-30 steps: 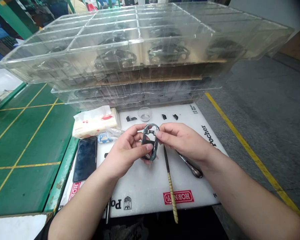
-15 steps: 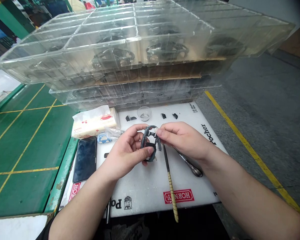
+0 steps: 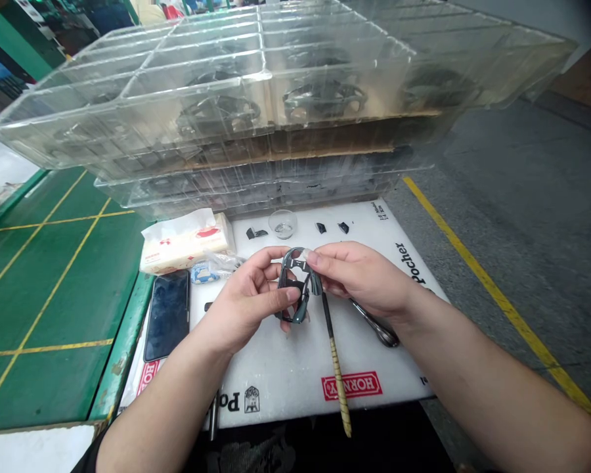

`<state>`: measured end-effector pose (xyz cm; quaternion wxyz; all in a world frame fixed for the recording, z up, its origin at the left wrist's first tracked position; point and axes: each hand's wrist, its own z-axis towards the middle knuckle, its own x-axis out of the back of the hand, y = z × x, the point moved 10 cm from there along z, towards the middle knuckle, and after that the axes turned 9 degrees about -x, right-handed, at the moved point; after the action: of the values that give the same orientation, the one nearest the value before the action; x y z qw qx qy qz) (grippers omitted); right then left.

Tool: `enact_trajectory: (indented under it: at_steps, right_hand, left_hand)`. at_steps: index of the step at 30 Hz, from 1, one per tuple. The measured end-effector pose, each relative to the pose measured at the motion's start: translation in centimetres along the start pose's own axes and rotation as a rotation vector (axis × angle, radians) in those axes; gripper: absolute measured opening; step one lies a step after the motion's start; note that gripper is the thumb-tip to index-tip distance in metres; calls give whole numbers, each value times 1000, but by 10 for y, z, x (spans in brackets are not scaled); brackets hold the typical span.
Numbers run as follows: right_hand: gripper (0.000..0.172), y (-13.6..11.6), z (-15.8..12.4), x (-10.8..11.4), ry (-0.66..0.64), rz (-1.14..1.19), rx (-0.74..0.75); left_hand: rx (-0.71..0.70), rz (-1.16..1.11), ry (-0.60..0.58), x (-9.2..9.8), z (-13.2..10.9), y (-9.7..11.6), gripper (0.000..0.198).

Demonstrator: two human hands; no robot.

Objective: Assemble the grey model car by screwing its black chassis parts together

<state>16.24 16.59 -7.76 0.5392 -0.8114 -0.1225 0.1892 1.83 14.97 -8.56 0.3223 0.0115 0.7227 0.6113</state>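
Note:
Above the white foam mat (image 3: 276, 374) a dark plastic model frame (image 3: 303, 309), curved and with open gaps, is held between both hands. My left hand (image 3: 249, 295) grips its left side, the thumb pressed on the near part. My right hand (image 3: 359, 272) pinches the upper right edge between thumb and fingers. Just below the frame lies a thin tool with a yellow wrapped handle (image 3: 339, 387), its dark end partly behind the frame and right hand. A shiny metal-handled tool (image 3: 377, 326) rests under my right hand, its far end hidden.
Stacked clear trays (image 3: 266, 98) with dark model parts rise at the back. A small clear cup (image 3: 282, 225) stands among dark pieces (image 3: 343, 228). To the left are a tissue pack (image 3: 187, 243), a phone (image 3: 167, 315) and a green table (image 3: 44, 276).
The frame has turned slightly in my hands, showing more of its right side and lower end. Both hands stay closed on it, and the view has shifted a little.

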Motion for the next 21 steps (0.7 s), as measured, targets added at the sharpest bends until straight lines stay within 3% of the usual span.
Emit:
enact_trajectory:
  at_steps: [7,13,21]
  right_hand:
    - [61,0,0,1,11,63,7]
    - [60,-4,-3,2,27,50,1]
    - [49,0,-4,3,37,39,-18]
  left_hand:
    - [14,-36,20,1,0,1,60]
    - [-92,-6,102,9,2,12,62]
    - [-140,-27,93,6,3,14,51]
